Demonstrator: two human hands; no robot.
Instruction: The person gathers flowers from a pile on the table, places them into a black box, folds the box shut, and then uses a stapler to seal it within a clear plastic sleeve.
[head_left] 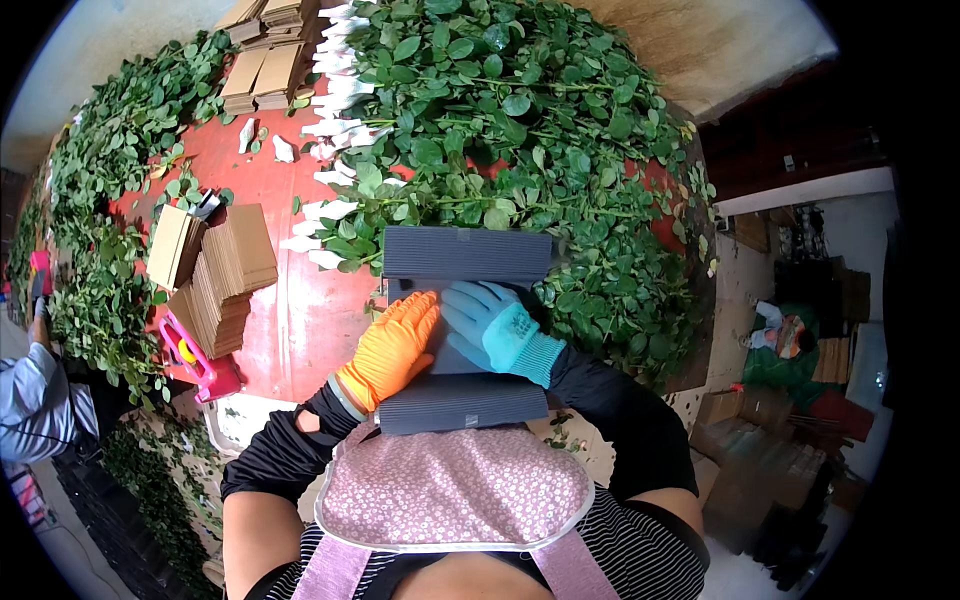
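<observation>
Both my gloved hands lie on a dark grey rest with two ribbed, padded ends (468,254) at the table's near edge. My left hand (390,348), in an orange rubber glove, lies with its fingers stretched forward on the middle part. Beside it, my right hand (497,325), in a light blue coated glove, is laid flat with fingers pointing left and away. Neither hand shows anything in its grasp. Just beyond the rest are long leafy green stems (480,200), their left ends capped with white sleeves (328,211).
The table (300,340) is red. On its left stand stacked cardboard pieces (215,290) and a bright pink holder (205,370). More cardboard (265,75) lies at the back. Leafy stems (90,230) line the far left, near another person's sleeve (45,405). Boxes (750,430) sit on the right.
</observation>
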